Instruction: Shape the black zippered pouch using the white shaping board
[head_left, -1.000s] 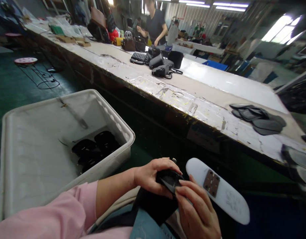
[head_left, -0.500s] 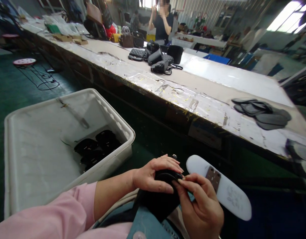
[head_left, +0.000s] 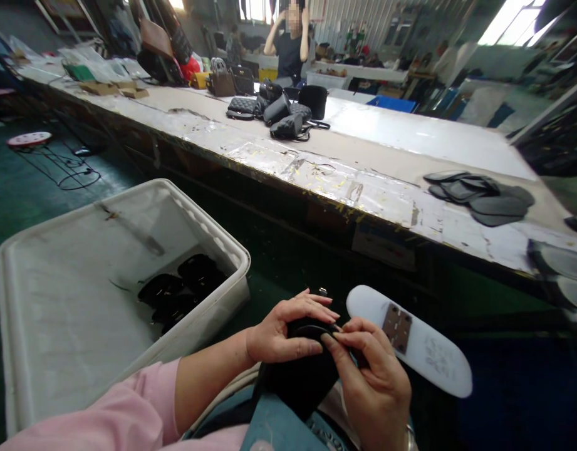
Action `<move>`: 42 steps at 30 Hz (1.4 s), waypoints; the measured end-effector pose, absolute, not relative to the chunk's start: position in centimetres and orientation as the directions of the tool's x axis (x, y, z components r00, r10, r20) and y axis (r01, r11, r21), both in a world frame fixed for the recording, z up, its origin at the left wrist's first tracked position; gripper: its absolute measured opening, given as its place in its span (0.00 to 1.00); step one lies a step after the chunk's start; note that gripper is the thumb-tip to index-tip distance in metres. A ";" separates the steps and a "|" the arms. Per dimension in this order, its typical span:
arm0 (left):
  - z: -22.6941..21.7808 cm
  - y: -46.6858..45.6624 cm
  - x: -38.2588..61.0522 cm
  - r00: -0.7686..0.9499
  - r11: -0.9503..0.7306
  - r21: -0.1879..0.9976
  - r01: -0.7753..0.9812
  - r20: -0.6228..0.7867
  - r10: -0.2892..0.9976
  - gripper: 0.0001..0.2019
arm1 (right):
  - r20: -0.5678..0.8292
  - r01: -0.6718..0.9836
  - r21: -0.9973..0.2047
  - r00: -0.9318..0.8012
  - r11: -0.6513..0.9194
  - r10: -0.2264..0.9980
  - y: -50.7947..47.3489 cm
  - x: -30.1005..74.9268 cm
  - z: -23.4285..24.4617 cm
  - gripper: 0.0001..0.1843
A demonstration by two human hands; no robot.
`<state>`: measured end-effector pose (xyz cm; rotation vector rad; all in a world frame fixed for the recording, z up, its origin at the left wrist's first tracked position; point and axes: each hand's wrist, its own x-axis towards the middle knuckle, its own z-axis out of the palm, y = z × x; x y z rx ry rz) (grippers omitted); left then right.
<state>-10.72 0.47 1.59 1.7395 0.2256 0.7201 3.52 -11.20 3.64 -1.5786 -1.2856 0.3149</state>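
A black bag (head_left: pixel 297 379) rests on my lap, its curved upper edge between my two hands. My left hand (head_left: pixel 292 329) is wrapped over the top of it, thumb on the near side and fingers across the far side. At the bag's right edge, my right hand (head_left: pixel 375 369) pinches with thumb and forefinger; anything small between those fingertips is hidden. Just beyond the hands lies a long white board (head_left: pixel 433 357) with rounded ends, a brown plate (head_left: pixel 398 328) fixed on it. A small bit of shiny metal shows above my left fingers.
On the left stands a large white bin (head_left: pixel 48 250) with several black bags (head_left: pixel 180 288) inside. A long worktable (head_left: pixel 250 150) crosses ahead, carrying a heap of black bags (head_left: pixel 281 109) and flat dark pieces (head_left: pixel 485 197). A stool (head_left: pixel 29 139) and a person (head_left: pixel 289 56) are farther off.
The view has shifted slightly, so the table and bin sit a little farther left. Both hands keep their hold on the bag, with the right fingers moved slightly along its edge.
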 end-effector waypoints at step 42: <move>1.7 -2.0 -10.4 0.520 -0.557 0.815 -0.162 0.550 0.653 0.13 | 0.405 0.656 -0.747 0.319 0.109 0.857 -10.8 5.1 4.9 0.03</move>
